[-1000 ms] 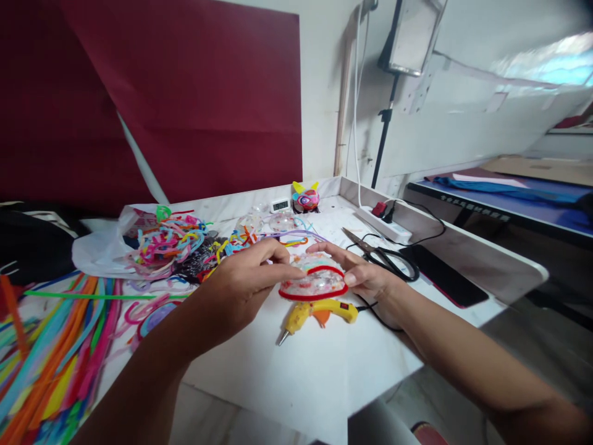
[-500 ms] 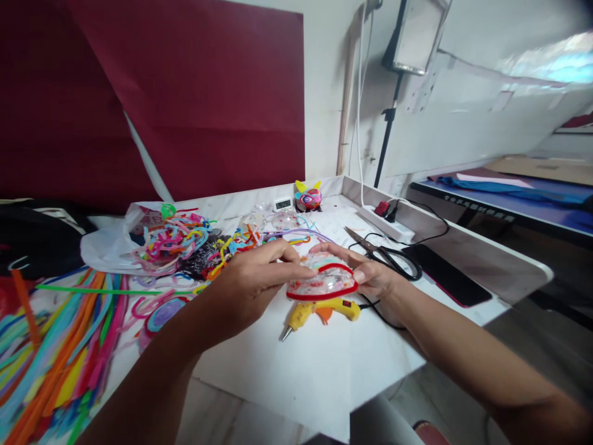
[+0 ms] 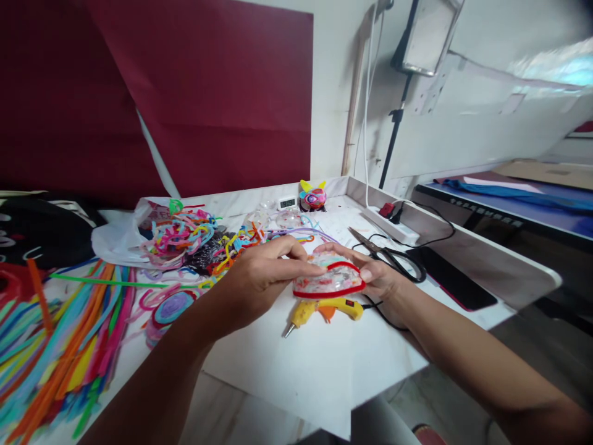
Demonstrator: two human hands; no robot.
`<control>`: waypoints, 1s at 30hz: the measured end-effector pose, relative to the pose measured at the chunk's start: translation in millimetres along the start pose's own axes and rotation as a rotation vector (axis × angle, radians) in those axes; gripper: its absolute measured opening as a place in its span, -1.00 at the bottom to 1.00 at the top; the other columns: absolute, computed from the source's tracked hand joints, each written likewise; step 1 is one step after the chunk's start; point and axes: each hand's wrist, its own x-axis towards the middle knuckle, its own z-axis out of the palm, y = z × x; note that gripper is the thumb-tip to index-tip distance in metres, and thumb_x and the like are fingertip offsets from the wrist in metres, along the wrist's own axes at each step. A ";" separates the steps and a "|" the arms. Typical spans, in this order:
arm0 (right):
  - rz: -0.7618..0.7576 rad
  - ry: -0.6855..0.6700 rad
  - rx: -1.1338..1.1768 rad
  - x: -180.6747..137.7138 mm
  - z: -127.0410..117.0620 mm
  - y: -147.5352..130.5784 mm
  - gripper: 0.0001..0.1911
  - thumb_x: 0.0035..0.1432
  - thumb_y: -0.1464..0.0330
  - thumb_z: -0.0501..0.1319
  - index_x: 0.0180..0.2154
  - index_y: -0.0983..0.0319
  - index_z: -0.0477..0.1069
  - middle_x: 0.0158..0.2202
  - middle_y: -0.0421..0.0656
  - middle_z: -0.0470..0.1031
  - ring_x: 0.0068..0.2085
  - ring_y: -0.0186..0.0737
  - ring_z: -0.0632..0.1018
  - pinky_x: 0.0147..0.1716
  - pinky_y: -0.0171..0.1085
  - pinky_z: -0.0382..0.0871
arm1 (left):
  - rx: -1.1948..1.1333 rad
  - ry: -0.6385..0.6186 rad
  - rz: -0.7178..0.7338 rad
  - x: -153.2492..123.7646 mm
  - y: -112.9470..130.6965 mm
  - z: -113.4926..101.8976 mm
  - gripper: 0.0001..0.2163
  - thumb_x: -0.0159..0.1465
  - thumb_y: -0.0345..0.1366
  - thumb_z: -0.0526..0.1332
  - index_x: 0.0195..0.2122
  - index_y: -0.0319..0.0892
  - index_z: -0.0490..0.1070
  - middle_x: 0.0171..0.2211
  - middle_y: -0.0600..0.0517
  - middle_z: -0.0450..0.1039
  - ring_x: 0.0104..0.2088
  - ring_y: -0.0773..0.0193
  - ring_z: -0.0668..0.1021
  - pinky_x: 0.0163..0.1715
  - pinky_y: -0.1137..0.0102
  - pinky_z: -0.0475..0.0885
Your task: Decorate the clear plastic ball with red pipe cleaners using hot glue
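Note:
A clear plastic half-shell (image 3: 327, 283) with a red pipe cleaner (image 3: 330, 294) along its edge is held above the table. My right hand (image 3: 377, 277) grips its right end, thumb on the red edge and fingers behind. From the left, my left hand (image 3: 264, 275) is closed, its fingertips pressing the loose upper end of the red pipe cleaner against the shell; the exact pinch is partly hidden. Just below the shell, a yellow hot glue gun (image 3: 306, 313) with an orange trigger lies on white paper (image 3: 296, 364), nozzle pointing left toward me.
Black-handled scissors (image 3: 382, 252), a phone (image 3: 454, 278) and a power strip (image 3: 391, 224) lie to the right. Bundled pipe cleaners (image 3: 78, 334), a tangled heap (image 3: 178, 238) and a coiled disc (image 3: 171, 309) are left. A decorated ball (image 3: 314, 196) and small clock (image 3: 287, 203) stand behind.
The whole scene has shifted slightly right in view as the camera turned a little left. Both hands keep nearly the same hold on the shell and pipe cleaner.

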 end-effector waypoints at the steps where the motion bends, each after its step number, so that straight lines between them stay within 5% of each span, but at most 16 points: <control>1: 0.003 -0.007 -0.003 0.1 -0.5 0.2 -0.28 -0.26 0.37 0.38 0.02 0.22 0.26 -0.08 -0.07 0.51 -0.12 -0.12 0.54 0.03 -0.05 0.33 | 0.003 -0.002 -0.003 -0.1 -0.3 0.1 -0.73 0.27 -0.56 0.13 -0.13 -0.19 0.56 -0.31 0.00 0.43 -0.32 0.39 0.48 -0.35 0.52 0.38; 11: 0.017 -0.076 0.013 -1.6 -2.5 1.8 -0.28 -0.22 0.36 0.35 0.05 0.22 0.26 -0.05 -0.05 0.48 -0.15 -0.11 0.56 -0.15 -0.09 0.46 | -0.048 0.012 -0.012 0.8 3.1 0.7 -0.69 0.29 -0.54 0.12 -0.12 -0.06 0.57 -0.32 0.02 0.39 -0.33 0.41 0.47 -0.37 0.52 0.38; 18: -0.010 -0.066 -0.005 -1.6 -4.7 3.0 -0.28 -0.24 0.39 0.35 0.05 0.21 0.28 -0.03 -0.08 0.47 -0.14 -0.22 0.53 -0.09 -0.21 0.41 | -0.057 0.009 -0.025 0.9 2.4 2.4 -0.73 0.30 -0.49 0.13 -0.14 -0.08 0.57 -0.36 0.03 0.41 -0.37 0.40 0.46 -0.41 0.50 0.38; 30: 0.030 -0.024 -0.001 -2.7 -2.7 3.1 -0.22 -0.28 0.35 0.40 0.06 0.22 0.26 -0.11 -0.08 0.51 -0.17 -0.16 0.55 -0.07 -0.14 0.39 | -0.090 -0.003 -0.111 0.4 5.0 2.4 -0.74 0.27 -0.50 0.16 -0.16 -0.08 0.59 -0.31 0.01 0.40 -0.34 0.39 0.47 -0.37 0.49 0.42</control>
